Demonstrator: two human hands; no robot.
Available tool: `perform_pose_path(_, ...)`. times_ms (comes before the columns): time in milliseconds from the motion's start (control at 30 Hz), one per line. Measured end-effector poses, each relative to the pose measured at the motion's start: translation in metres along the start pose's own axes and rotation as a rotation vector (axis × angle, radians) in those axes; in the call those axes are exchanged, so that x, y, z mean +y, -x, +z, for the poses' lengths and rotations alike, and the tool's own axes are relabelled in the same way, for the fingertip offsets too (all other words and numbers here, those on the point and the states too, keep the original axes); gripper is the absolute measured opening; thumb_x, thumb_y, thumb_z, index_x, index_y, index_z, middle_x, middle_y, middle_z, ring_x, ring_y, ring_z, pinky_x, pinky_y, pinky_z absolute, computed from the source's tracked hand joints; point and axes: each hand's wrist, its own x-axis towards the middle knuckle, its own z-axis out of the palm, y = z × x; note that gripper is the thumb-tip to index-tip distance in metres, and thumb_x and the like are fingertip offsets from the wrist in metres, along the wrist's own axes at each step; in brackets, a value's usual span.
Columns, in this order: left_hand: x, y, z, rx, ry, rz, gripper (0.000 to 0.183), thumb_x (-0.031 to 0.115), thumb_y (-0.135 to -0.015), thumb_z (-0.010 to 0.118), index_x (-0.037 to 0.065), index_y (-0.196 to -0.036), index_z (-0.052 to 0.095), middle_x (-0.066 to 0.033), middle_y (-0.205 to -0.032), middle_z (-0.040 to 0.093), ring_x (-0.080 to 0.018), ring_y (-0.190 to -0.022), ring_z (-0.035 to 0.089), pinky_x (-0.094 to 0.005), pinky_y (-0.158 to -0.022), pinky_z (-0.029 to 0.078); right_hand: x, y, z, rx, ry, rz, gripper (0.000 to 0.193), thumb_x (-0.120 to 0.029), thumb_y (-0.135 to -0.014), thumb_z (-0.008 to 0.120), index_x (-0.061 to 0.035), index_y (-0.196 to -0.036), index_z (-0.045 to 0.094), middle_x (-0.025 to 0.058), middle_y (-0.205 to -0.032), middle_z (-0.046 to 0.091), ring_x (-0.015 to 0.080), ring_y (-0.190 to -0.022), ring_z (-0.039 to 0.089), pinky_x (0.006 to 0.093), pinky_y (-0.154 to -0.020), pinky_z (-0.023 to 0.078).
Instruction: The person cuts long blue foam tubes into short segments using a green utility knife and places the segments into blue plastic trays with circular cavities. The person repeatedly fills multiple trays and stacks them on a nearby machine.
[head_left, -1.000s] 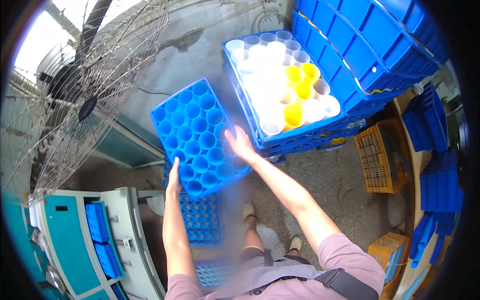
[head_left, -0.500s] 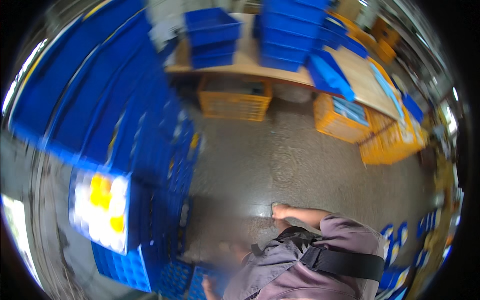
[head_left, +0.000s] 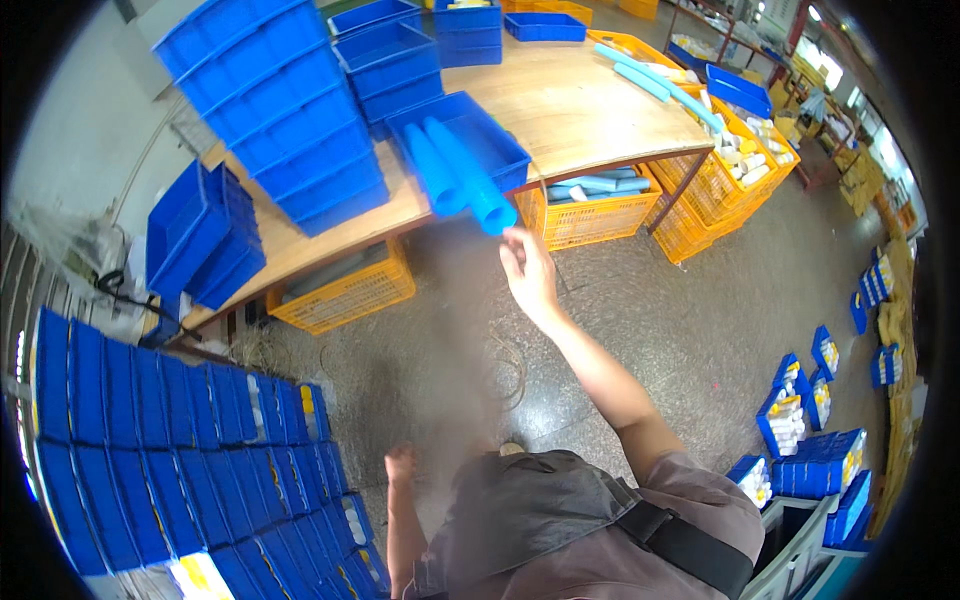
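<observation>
My right hand (head_left: 528, 268) is stretched forward with thumb and fingers apart, holding nothing. Its fingertips are right by the near end of two blue tube-shaped rolls (head_left: 462, 178); whether they touch is unclear. The rolls lie in a shallow blue plastic bin (head_left: 505, 150), their ends sticking out over the table's front edge. Low at my left side hangs my left hand (head_left: 400, 463), small in view, its fingers curled in with nothing visible in them. A grey smear hides part of the middle of the picture.
Tall stacks of blue bins (head_left: 290, 110) stand on the wooden table (head_left: 570, 100). Below and beside it are yellow crates (head_left: 600, 222), some filled with white parts. Blue bins are piled (head_left: 170, 440) at the lower left; more bins with white pieces (head_left: 785, 415) stand on the right-hand floor.
My view has swung toward the table, and the table and rolls now appear nearer. My right arm has gone from beside my body to reaching out toward the rolls.
</observation>
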Motion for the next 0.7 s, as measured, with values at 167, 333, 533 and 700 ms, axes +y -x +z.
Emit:
perform_pose_path(167, 0.182, -0.066, 0.054, 0.095, 0.165, 0.141, 0.022, 0.023, -0.095, 0.067, 0.001, -0.098, 0.068, -0.0027, -0.076, 0.066, -0.0107, -0.065, 0.059, -0.0254, -0.056, 0.045, 0.061, -0.100, 0.030, -0.250, 0.166, 0.285, 0.057, -0.029, -0.089, 0.072, 0.0016, -0.132, 0.050, 0.0232, -0.133, 0.053, 0.0375, -0.126, 0.050, 0.0453, -0.108, 0.040)
perform_pose_path(333, 0.340, -0.109, 0.135, 0.104, 0.277, 0.178, 0.024, 0.024, -0.097, 0.064, 0.001, -0.104, 0.066, -0.0018, -0.082, 0.064, -0.0093, -0.068, 0.058, -0.0238, -0.054, 0.043, 0.093, -0.123, 0.029, -0.712, -0.341, 0.755, 0.080, -0.051, -0.092, 0.064, 0.0035, -0.145, 0.040, 0.0256, -0.146, 0.047, 0.0358, -0.136, 0.045, 0.0437, -0.113, 0.036)
perform_pose_path(533, 0.503, -0.148, 0.205, 0.231, 0.031, 0.679, 0.044, 0.030, -0.097, 0.063, -0.005, -0.123, 0.059, -0.0156, -0.110, 0.068, -0.0225, -0.098, 0.065, -0.0321, -0.083, 0.051, 0.164, -0.198, 0.022, -0.803, -0.122, 0.575, 0.060, -0.049, -0.099, 0.054, 0.0030, -0.129, 0.058, 0.0232, -0.126, 0.064, 0.0314, -0.121, 0.060, 0.0405, -0.103, 0.046)
perform_pose_path(700, 0.571, -0.194, 0.252, 0.216, -0.151, 0.596, 0.047, 0.027, -0.098, 0.061, -0.009, -0.127, 0.055, -0.0261, -0.119, 0.066, -0.0322, -0.109, 0.066, -0.0389, -0.092, 0.051, 0.226, -0.289, 0.079, -0.682, -0.190, 0.445, 0.041, -0.034, -0.098, 0.062, 0.0007, -0.119, 0.063, 0.0164, -0.113, 0.071, 0.0253, -0.104, 0.069, 0.0335, -0.091, 0.053)
